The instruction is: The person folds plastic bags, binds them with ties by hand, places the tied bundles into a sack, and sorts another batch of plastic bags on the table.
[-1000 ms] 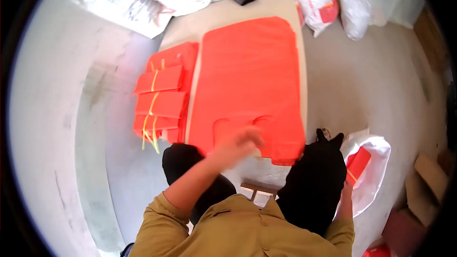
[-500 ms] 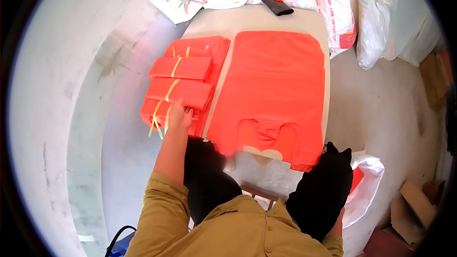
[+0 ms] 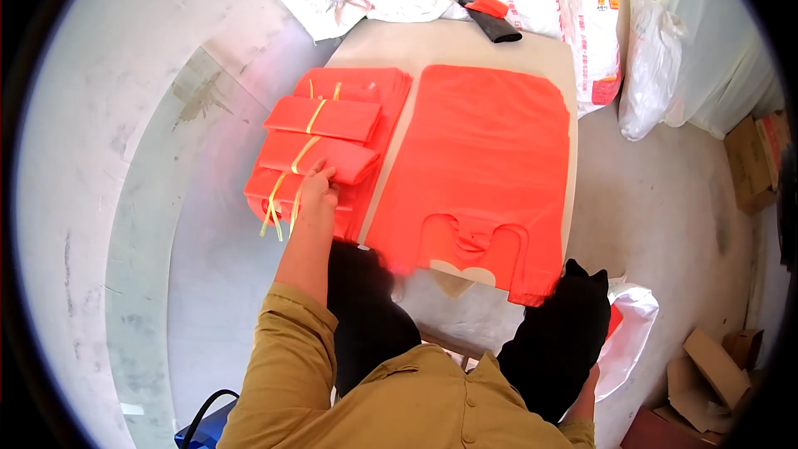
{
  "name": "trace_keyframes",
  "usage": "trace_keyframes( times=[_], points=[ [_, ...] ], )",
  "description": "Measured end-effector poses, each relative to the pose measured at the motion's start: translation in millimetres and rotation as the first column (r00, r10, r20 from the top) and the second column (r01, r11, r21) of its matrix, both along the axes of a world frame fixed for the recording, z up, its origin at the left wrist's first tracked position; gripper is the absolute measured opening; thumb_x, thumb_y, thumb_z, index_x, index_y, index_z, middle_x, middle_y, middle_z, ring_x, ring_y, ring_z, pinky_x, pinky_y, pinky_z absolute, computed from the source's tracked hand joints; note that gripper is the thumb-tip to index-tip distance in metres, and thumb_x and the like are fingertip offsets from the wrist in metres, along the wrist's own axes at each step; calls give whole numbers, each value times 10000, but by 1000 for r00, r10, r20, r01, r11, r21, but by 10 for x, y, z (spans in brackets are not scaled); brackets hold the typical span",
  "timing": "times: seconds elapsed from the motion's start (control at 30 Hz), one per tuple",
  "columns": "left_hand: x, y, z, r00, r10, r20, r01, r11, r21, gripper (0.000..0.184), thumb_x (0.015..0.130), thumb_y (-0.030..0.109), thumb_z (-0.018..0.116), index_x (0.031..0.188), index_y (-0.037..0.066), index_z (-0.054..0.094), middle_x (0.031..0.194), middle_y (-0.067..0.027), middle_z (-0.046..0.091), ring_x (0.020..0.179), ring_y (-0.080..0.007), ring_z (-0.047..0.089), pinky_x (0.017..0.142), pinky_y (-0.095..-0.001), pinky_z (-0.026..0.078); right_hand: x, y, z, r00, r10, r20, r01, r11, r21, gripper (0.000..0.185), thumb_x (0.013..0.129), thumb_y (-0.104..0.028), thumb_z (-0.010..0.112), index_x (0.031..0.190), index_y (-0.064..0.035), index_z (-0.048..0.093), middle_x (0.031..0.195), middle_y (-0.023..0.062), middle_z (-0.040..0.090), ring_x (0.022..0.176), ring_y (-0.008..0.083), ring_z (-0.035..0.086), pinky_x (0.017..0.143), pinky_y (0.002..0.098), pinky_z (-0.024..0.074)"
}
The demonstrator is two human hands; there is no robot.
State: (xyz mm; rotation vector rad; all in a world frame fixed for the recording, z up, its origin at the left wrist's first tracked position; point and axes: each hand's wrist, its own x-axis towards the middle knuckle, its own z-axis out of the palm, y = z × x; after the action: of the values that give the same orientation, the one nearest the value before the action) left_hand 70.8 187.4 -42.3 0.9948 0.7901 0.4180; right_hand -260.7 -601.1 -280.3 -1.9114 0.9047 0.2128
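Folded bundles of red plastic bags tied with yellow strips lie on a red stack (image 3: 391,108) at the table's left. My left hand (image 3: 319,189) is at the lower edge of a folded bundle of red bags (image 3: 337,156), its fingers curled against it. A second tied bundle (image 3: 345,119) lies just above. To the right, a flat pile of red vest-style plastic bags (image 3: 486,150) is spread out, its handles toward me. My right hand (image 3: 587,395) hangs low beside my right thigh, near an open white sack (image 3: 636,328); its fingers are hidden.
The beige table (image 3: 391,43) has white printed sacks (image 3: 590,41) along its far edge. A black roll with a red piece (image 3: 496,25) lies there too. Cardboard boxes (image 3: 706,382) stand on the floor at right, and a blue container (image 3: 212,426) at lower left.
My left hand has shifted slightly up along the folded bundle, and its fingers have moved on the bundle's lower edge. The whole view has tilted a little. My right hand stays low.
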Motion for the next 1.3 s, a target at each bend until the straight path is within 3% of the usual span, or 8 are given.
trace_keyframes(
  times=[0.17, 0.33, 0.47, 0.67, 0.8, 1.03, 1.1, 1.3],
  points=[
    [-292, -112, 387, 994, -3, 112, 9, 999, -48, 514, 896, -86, 549, 1397, 20, 507, 1211, -128, 625, 1003, -205, 624, 859, -324, 523, -26, -152, -58, 994, -16, 110, 22, 998, -52, 245, 946, -157, 612, 1128, 1, 655, 902, 56, 696, 763, 166, 625, 654, 319, 503],
    [-707, -352, 915, 984, -58, 169, 73, 994, -83, 492, 927, -71, 517, 1413, -11, 468, 1245, -125, 601, 1041, -206, 627, 940, -340, 533, 135, -370, -119, 836, -450, 315, 349, 878, 327, 318, 993, -292, 621, 1191, -42, 626, 936, 10, 689, 749, 72, 604, 640, 219, 467],
    [-923, -549, 1143, 965, -86, 247, 118, 986, -117, 487, 937, -62, 512, 1418, -15, 451, 1197, -119, 613, 1044, -204, 630, 942, -338, 540, 758, -267, 787, 754, -533, 384, 458, 845, 274, 413, 1012, -337, 595, 1303, -43, 576, 1124, 42, 684, 948, 126, 646, 815, 258, 524],
    [-1197, -1518, 1299, 946, -138, 293, 164, 984, -64, 478, 938, -81, 507, 1407, 0, 471, 1220, -143, 619, 1040, -208, 645, 905, -329, 553, 1508, 831, 2521, 714, -238, 658, -82, 905, 417, 528, 1030, -380, 557, 1418, -29, 482, 1356, 147, 577, 1202, 239, 585, 1056, 358, 448],
    [-1494, -2095, 1101, 922, -273, 275, 296, 954, -44, 477, 909, -69, 565, 1380, -18, 510, 1230, -132, 630, 1050, -185, 632, 913, -306, 531, 1680, 2035, 3206, 774, -98, 625, -504, 503, 702, 477, 1050, -365, 509, 1377, -18, 508, 1359, 179, 580, 1209, 305, 598, 1016, 421, 485],
    [-2179, -2581, 1158, 686, -700, -196, 716, 604, 350, 401, 899, -28, 614, 1299, -9, 593, 1142, -55, 637, 1009, -111, 611, 877, -269, 507, 1791, 3098, 2926, 966, 84, 245, -241, -63, 969, 490, 1048, -346, 470, 1398, -3, 491, 1385, 151, 574, 1227, 280, 588, 1046, 446, 467],
    [-2266, -2695, 1367, 520, -750, -409, 854, 447, 265, 385, 899, -22, 635, 1282, 18, 617, 1085, -15, 626, 939, -77, 595, 808, -246, 501, 1814, 3133, 2846, 962, 146, 232, -219, -97, 971, 488, 1027, -320, 525, 1394, -1, 494, 1369, 142, 583, 1216, 273, 593, 1037, 436, 478],
    [-2420, -2822, 910, 398, -897, -195, 888, 324, 325, 368, 903, -59, 639, 1260, 29, 619, 1068, 7, 621, 928, -65, 587, 803, -240, 497, 1740, 3001, 2879, 917, 229, 328, -337, 2, 941, 563, 923, -143, 685, 1421, -4, 463, 1363, 117, 584, 1245, 240, 577, 1048, 397, 480]
  ],
)
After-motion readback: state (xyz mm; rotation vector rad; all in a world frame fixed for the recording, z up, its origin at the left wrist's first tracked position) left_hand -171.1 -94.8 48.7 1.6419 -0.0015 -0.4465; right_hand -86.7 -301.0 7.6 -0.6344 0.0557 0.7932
